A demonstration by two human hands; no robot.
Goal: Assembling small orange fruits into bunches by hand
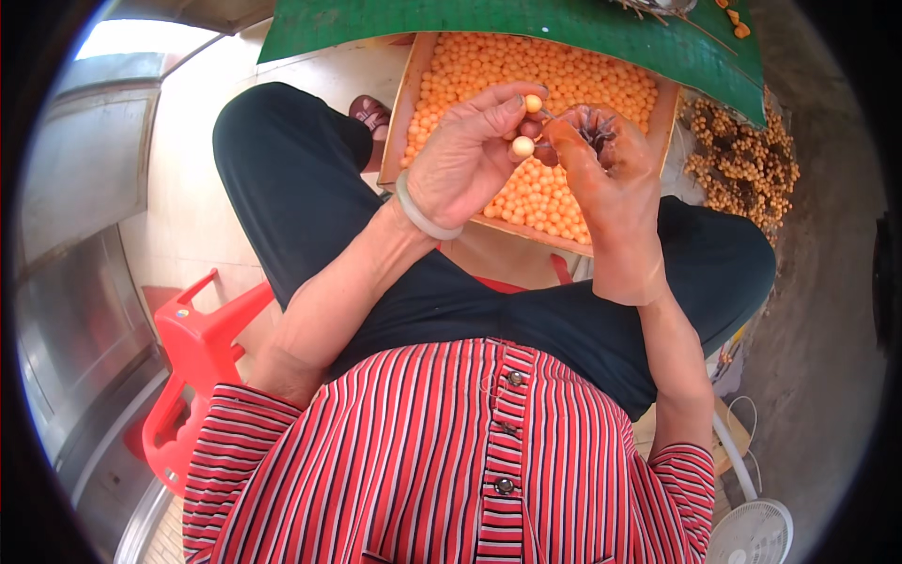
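The left hand [467, 155] is raised over the lap with its fingers curled, pinching two small pale round kernels [523, 146] between thumb and fingertips, one above the other. A pale jade-coloured bangle [420, 216] circles that wrist. The right hand [606, 164] sits just beside it, fingertips touching the left hand's; its fingers are bent and closed around something dark and stringy [595, 132], too blurred to name. Its skin looks stained orange-brown.

Directly beneath both hands lies a shallow cardboard box [402, 113] resting across the knees, filled with many small orange balls [554, 70] much like the two held ones, only deeper in colour. The hands hide the middle of that box. Beyond it a green board [564, 28] covers the box's far edge. To the right of the box, on the ground, sits a heap of brown husked fruit [742, 164] in clusters.

The person wears dark trousers and a red striped shirt [442, 451] with buttons. A sandalled foot [369, 115] shows left of the box. A red plastic stool [202, 348] stands at the person's left, near a metal cabinet [75, 282]. A white fan [752, 531] sits low at the right.
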